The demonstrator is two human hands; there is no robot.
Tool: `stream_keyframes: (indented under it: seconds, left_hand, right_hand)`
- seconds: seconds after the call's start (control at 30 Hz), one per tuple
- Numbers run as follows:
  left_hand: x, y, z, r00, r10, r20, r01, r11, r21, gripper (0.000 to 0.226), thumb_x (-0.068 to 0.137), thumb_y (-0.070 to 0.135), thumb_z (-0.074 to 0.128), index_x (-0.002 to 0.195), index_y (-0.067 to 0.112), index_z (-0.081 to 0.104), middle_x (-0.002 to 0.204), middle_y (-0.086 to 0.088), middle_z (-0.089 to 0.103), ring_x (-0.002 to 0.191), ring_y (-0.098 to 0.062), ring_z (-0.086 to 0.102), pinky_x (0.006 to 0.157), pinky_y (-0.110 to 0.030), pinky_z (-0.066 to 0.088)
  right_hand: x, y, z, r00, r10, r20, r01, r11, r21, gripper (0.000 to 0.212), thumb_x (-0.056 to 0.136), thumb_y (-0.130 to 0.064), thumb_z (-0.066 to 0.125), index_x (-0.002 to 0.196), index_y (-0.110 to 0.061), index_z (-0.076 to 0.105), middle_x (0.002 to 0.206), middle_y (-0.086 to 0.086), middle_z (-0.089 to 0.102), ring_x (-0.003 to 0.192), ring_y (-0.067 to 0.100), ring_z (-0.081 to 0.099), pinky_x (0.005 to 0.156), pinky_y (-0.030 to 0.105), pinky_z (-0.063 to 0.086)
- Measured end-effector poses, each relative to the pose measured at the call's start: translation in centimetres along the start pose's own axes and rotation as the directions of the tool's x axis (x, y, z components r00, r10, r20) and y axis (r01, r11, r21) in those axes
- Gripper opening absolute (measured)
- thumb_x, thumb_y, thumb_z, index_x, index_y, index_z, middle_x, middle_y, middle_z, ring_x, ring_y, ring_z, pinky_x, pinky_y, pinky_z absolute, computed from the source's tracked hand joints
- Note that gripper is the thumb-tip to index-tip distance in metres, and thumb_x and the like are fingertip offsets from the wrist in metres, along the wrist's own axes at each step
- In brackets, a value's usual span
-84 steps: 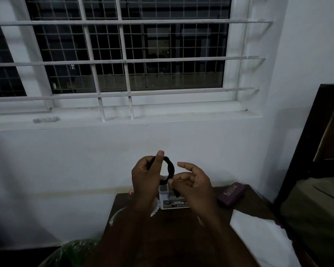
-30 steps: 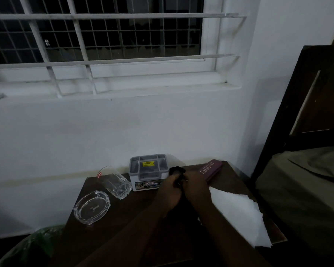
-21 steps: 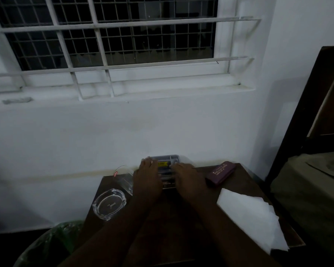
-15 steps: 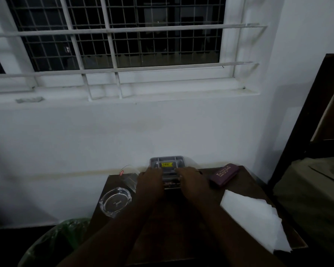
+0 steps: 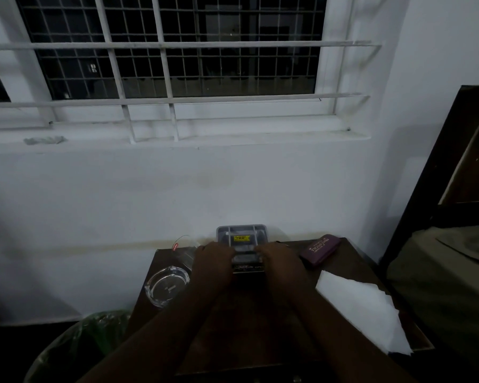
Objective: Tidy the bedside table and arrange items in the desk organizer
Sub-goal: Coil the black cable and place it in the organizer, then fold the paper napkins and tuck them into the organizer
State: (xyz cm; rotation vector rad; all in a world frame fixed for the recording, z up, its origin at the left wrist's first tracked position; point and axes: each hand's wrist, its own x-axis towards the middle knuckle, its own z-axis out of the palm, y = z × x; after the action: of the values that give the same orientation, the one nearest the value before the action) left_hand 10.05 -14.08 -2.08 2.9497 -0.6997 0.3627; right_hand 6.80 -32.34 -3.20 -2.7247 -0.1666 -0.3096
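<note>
Step in hand: positioning the desk organizer [image 5: 242, 239] at the bench [image 5: 260, 322] rear edge. Left hand [image 5: 213, 259] and right hand [image 5: 281, 261] clasp its sides. Next: release, then collect remaining loose items.

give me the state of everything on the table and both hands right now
organizer: upright at the table's back edge, a hand on each side
left hand: on the organizer's left side
right hand: on the organizer's right side
glass: lying on its side, left of the organizer
ashtray: upright, looks empty
purple case: shut, lying flat
white paper: flat, overhanging the table's right edge
</note>
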Motion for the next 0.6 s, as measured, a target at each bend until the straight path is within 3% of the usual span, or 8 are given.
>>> stream_keyframes:
  seconds: [0.13,0.3,0.47,0.53,0.6]
  left_hand:
    - [-1.1,0.0,-1.0,0.998,0.034,0.058,-0.040,0.994,0.097,0.039,0.083,0.020,0.055,0.118,0.030,0.066,0.111,-0.002,0.070,0.110,-0.026,0.062,0.098,-0.038,0.041]
    - [-3.3,-0.1,-1.8,0.989,0.140,0.043,-0.142,0.989,0.047,0.056,0.074,0.020,0.037,0.119,0.029,0.068,0.111,-0.005,0.074,0.106,-0.029,0.066,0.094,-0.038,0.049]
    - [-4.0,0.6,-2.7,0.988,0.134,0.075,-0.137,0.990,0.041,0.044,0.080,0.012,0.053,0.117,0.030,0.069,0.112,-0.001,0.073,0.104,-0.024,0.067,0.092,-0.037,0.051]
    - [-4.0,1.5,-3.3,0.992,0.102,0.074,-0.110,0.988,0.108,0.037,0.082,0.016,0.055,0.115,0.028,0.067,0.110,-0.002,0.071,0.103,-0.026,0.065,0.088,-0.037,0.050]
    - [-3.8,3.2,-4.0,0.994,0.110,-0.004,-0.108,0.983,0.147,0.030,0.082,0.021,0.057,0.110,0.025,0.065,0.109,-0.004,0.065,0.101,-0.029,0.062,0.083,-0.038,0.048]
  right_hand:
    - [-1.4,0.6,0.2,0.999,-0.041,0.011,0.042,0.995,-0.089,0.048,0.088,-0.017,0.053,0.134,-0.027,0.054,0.137,0.000,0.056,0.128,0.017,0.049,0.109,0.032,0.037]
    - [-3.4,0.9,0.5,0.996,-0.079,0.030,0.081,0.992,-0.096,0.055,0.082,-0.013,0.059,0.135,-0.029,0.055,0.138,0.000,0.056,0.129,0.018,0.049,0.109,0.034,0.038]
    - [-4.8,0.8,0.9,0.994,-0.107,0.008,0.107,0.991,-0.074,0.050,0.084,-0.014,0.060,0.133,-0.025,0.058,0.136,0.004,0.059,0.126,0.022,0.054,0.106,0.034,0.038]
    - [-5.0,0.9,0.3,0.992,-0.120,-0.035,0.119,0.993,-0.014,0.047,0.088,-0.016,0.055,0.135,-0.024,0.056,0.135,0.005,0.059,0.125,0.023,0.054,0.106,0.035,0.041]
    - [-5.2,1.4,-1.0,0.983,-0.140,-0.120,0.158,0.976,0.153,0.042,0.093,-0.018,0.052,0.134,-0.024,0.055,0.132,0.000,0.061,0.122,0.019,0.055,0.104,0.032,0.043]
